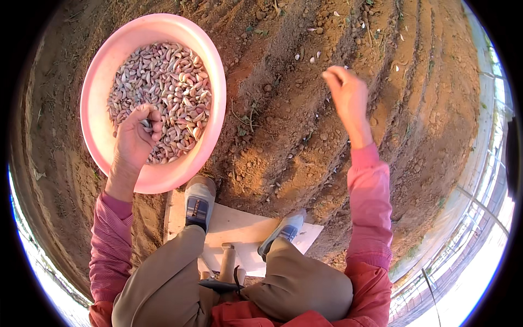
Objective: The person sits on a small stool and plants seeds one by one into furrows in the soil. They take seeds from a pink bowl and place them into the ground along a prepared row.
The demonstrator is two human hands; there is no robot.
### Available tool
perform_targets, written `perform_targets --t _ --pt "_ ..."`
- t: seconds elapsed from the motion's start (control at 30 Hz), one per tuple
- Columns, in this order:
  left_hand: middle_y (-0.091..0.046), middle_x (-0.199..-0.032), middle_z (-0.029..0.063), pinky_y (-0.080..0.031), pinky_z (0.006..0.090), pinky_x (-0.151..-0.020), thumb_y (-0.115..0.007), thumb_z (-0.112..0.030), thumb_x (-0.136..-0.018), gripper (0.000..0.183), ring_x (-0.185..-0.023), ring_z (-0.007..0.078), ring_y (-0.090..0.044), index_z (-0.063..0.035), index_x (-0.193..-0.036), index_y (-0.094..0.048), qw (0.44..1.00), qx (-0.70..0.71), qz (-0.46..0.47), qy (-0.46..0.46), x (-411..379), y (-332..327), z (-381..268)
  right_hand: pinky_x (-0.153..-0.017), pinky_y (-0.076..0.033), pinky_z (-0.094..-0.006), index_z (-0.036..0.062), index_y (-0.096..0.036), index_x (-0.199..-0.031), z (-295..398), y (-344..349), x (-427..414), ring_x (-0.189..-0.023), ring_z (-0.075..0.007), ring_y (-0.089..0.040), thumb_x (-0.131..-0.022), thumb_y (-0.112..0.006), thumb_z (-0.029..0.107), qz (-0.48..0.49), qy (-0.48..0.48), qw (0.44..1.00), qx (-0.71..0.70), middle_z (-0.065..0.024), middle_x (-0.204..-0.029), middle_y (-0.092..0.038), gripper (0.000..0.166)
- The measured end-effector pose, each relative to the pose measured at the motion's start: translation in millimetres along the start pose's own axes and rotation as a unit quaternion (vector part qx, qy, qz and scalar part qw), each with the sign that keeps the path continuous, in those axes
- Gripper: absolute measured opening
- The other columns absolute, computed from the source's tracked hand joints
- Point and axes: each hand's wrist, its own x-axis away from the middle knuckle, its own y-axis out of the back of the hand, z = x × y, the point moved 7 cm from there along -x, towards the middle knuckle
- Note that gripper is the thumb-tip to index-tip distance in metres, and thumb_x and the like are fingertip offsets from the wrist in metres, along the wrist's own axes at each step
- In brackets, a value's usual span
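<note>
A round pink plastic basin stands on the soil at the left, with many garlic cloves heaped in it. Over the near side of the heap is my left hand, its fingers curled around a few garlic cloves. My right hand is above the furrowed soil at the right, thumb and index finger close together; whether a clove is between them cannot be told. Around it, single garlic cloves lie spaced along the furrows.
My shoes rest on a pale board, and a wooden piece stands between my legs. Small weeds and clods lie on the soil. A pale border strip and a metal framework run along the right edge.
</note>
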Motion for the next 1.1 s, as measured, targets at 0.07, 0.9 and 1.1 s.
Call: perform_targets --t 0.07,0.9,1.1 --pt "-0.060 -0.085 0.0032 -0.043 0.0256 -0.055 -0.055 -0.017 -0.092 0.010 -0.068 0.0142 -0.055 -0.0081 -0.096 -0.057 1.000 -0.004 -0.004 0.023 10 17 13 -0.067 -0.058 -0.0315 0.0069 -0.057 -0.129 54 -39 56 -0.083 -0.0175 -0.068 -0.090 -0.066 0.043 0.193 -0.058 0.958 -0.203 -0.0142 -0.099 -0.070 0.054" --pt "-0.061 -0.075 0.0026 -0.039 0.0206 -0.045 -0.052 -0.021 -0.097 0.017 -0.056 0.0090 -0.053 -0.0065 -0.093 -0.059 0.975 -0.035 0.202 0.090 68 -60 51 -0.081 -0.052 -0.0460 0.0082 -0.068 -0.104 51 -29 -63 -0.092 -0.0353 -0.066 -0.087 -0.068 0.021 0.059 0.137 0.933 0.327 -0.0156 -0.093 -0.069 0.021" --pt "-0.058 -0.071 -0.0009 -0.039 0.0193 -0.051 -0.054 -0.024 -0.095 0.019 -0.058 0.0059 -0.052 -0.0069 -0.094 -0.062 0.934 -0.091 0.254 0.232 80 -53 114 -0.081 -0.052 -0.0451 0.0071 -0.064 -0.105 44 -37 -64 -0.096 -0.0340 -0.065 -0.085 -0.070 0.022 0.046 0.111 0.923 0.366 -0.0156 -0.096 -0.067 0.026"
